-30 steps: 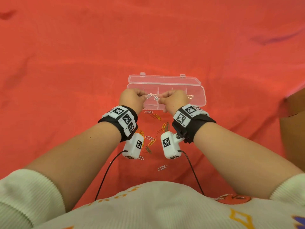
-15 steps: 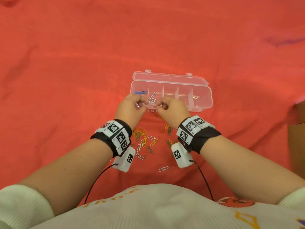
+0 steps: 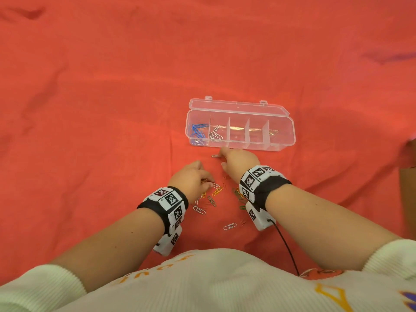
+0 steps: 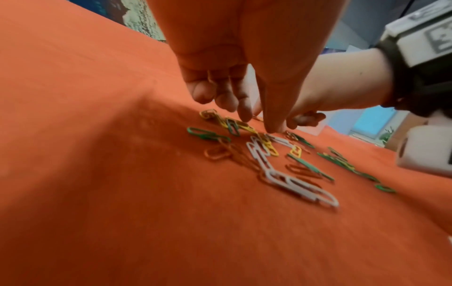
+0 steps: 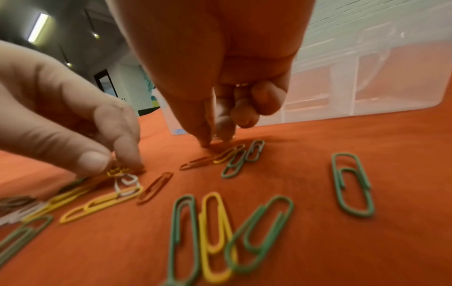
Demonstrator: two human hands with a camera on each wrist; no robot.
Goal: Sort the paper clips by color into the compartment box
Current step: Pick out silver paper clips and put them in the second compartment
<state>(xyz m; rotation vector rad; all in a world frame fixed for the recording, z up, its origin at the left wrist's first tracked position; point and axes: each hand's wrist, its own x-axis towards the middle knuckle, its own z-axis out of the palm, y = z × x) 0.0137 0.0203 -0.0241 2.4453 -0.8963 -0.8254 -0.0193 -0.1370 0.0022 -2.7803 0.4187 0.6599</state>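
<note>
**Both hands down among the loose clips, box open behind them**

A red cloth (image 3: 112,109) covers the whole surface, creased in places. Toward its far middle, a little to the right, lies the clear compartment box (image 3: 281,144) with its lid folded back flat behind it. Its leftmost compartment holds the blue clips (image 3: 198,131); the next one to the right holds a few white clips (image 3: 216,135). The remaining compartments show no clips that can be made out.

The right hand (image 3: 239,162) reaches over the cloth just in front of the box's near wall, fingers pointing down, thumb and forefinger tip close together on the cloth. A single white clip (image 3: 215,156) lies right at its fingertips; whether the hand actually has hold of it cannot be told. The other fingers are loosely bent.

The left hand (image 3: 191,180) sits nearer the person and to the left, fingertips lowered into the scattered pile of clips (image 3: 216,194). In the right wrist view its thumb and forefinger (image 5: 127,152) close on a small yellow clip (image 5: 116,171) at the edge of the pile.

The pile, between the two wrists, mixes yellow, green, white and reddish clips. A lone white clip (image 3: 229,226) rests apart, nearer the person.
</note>
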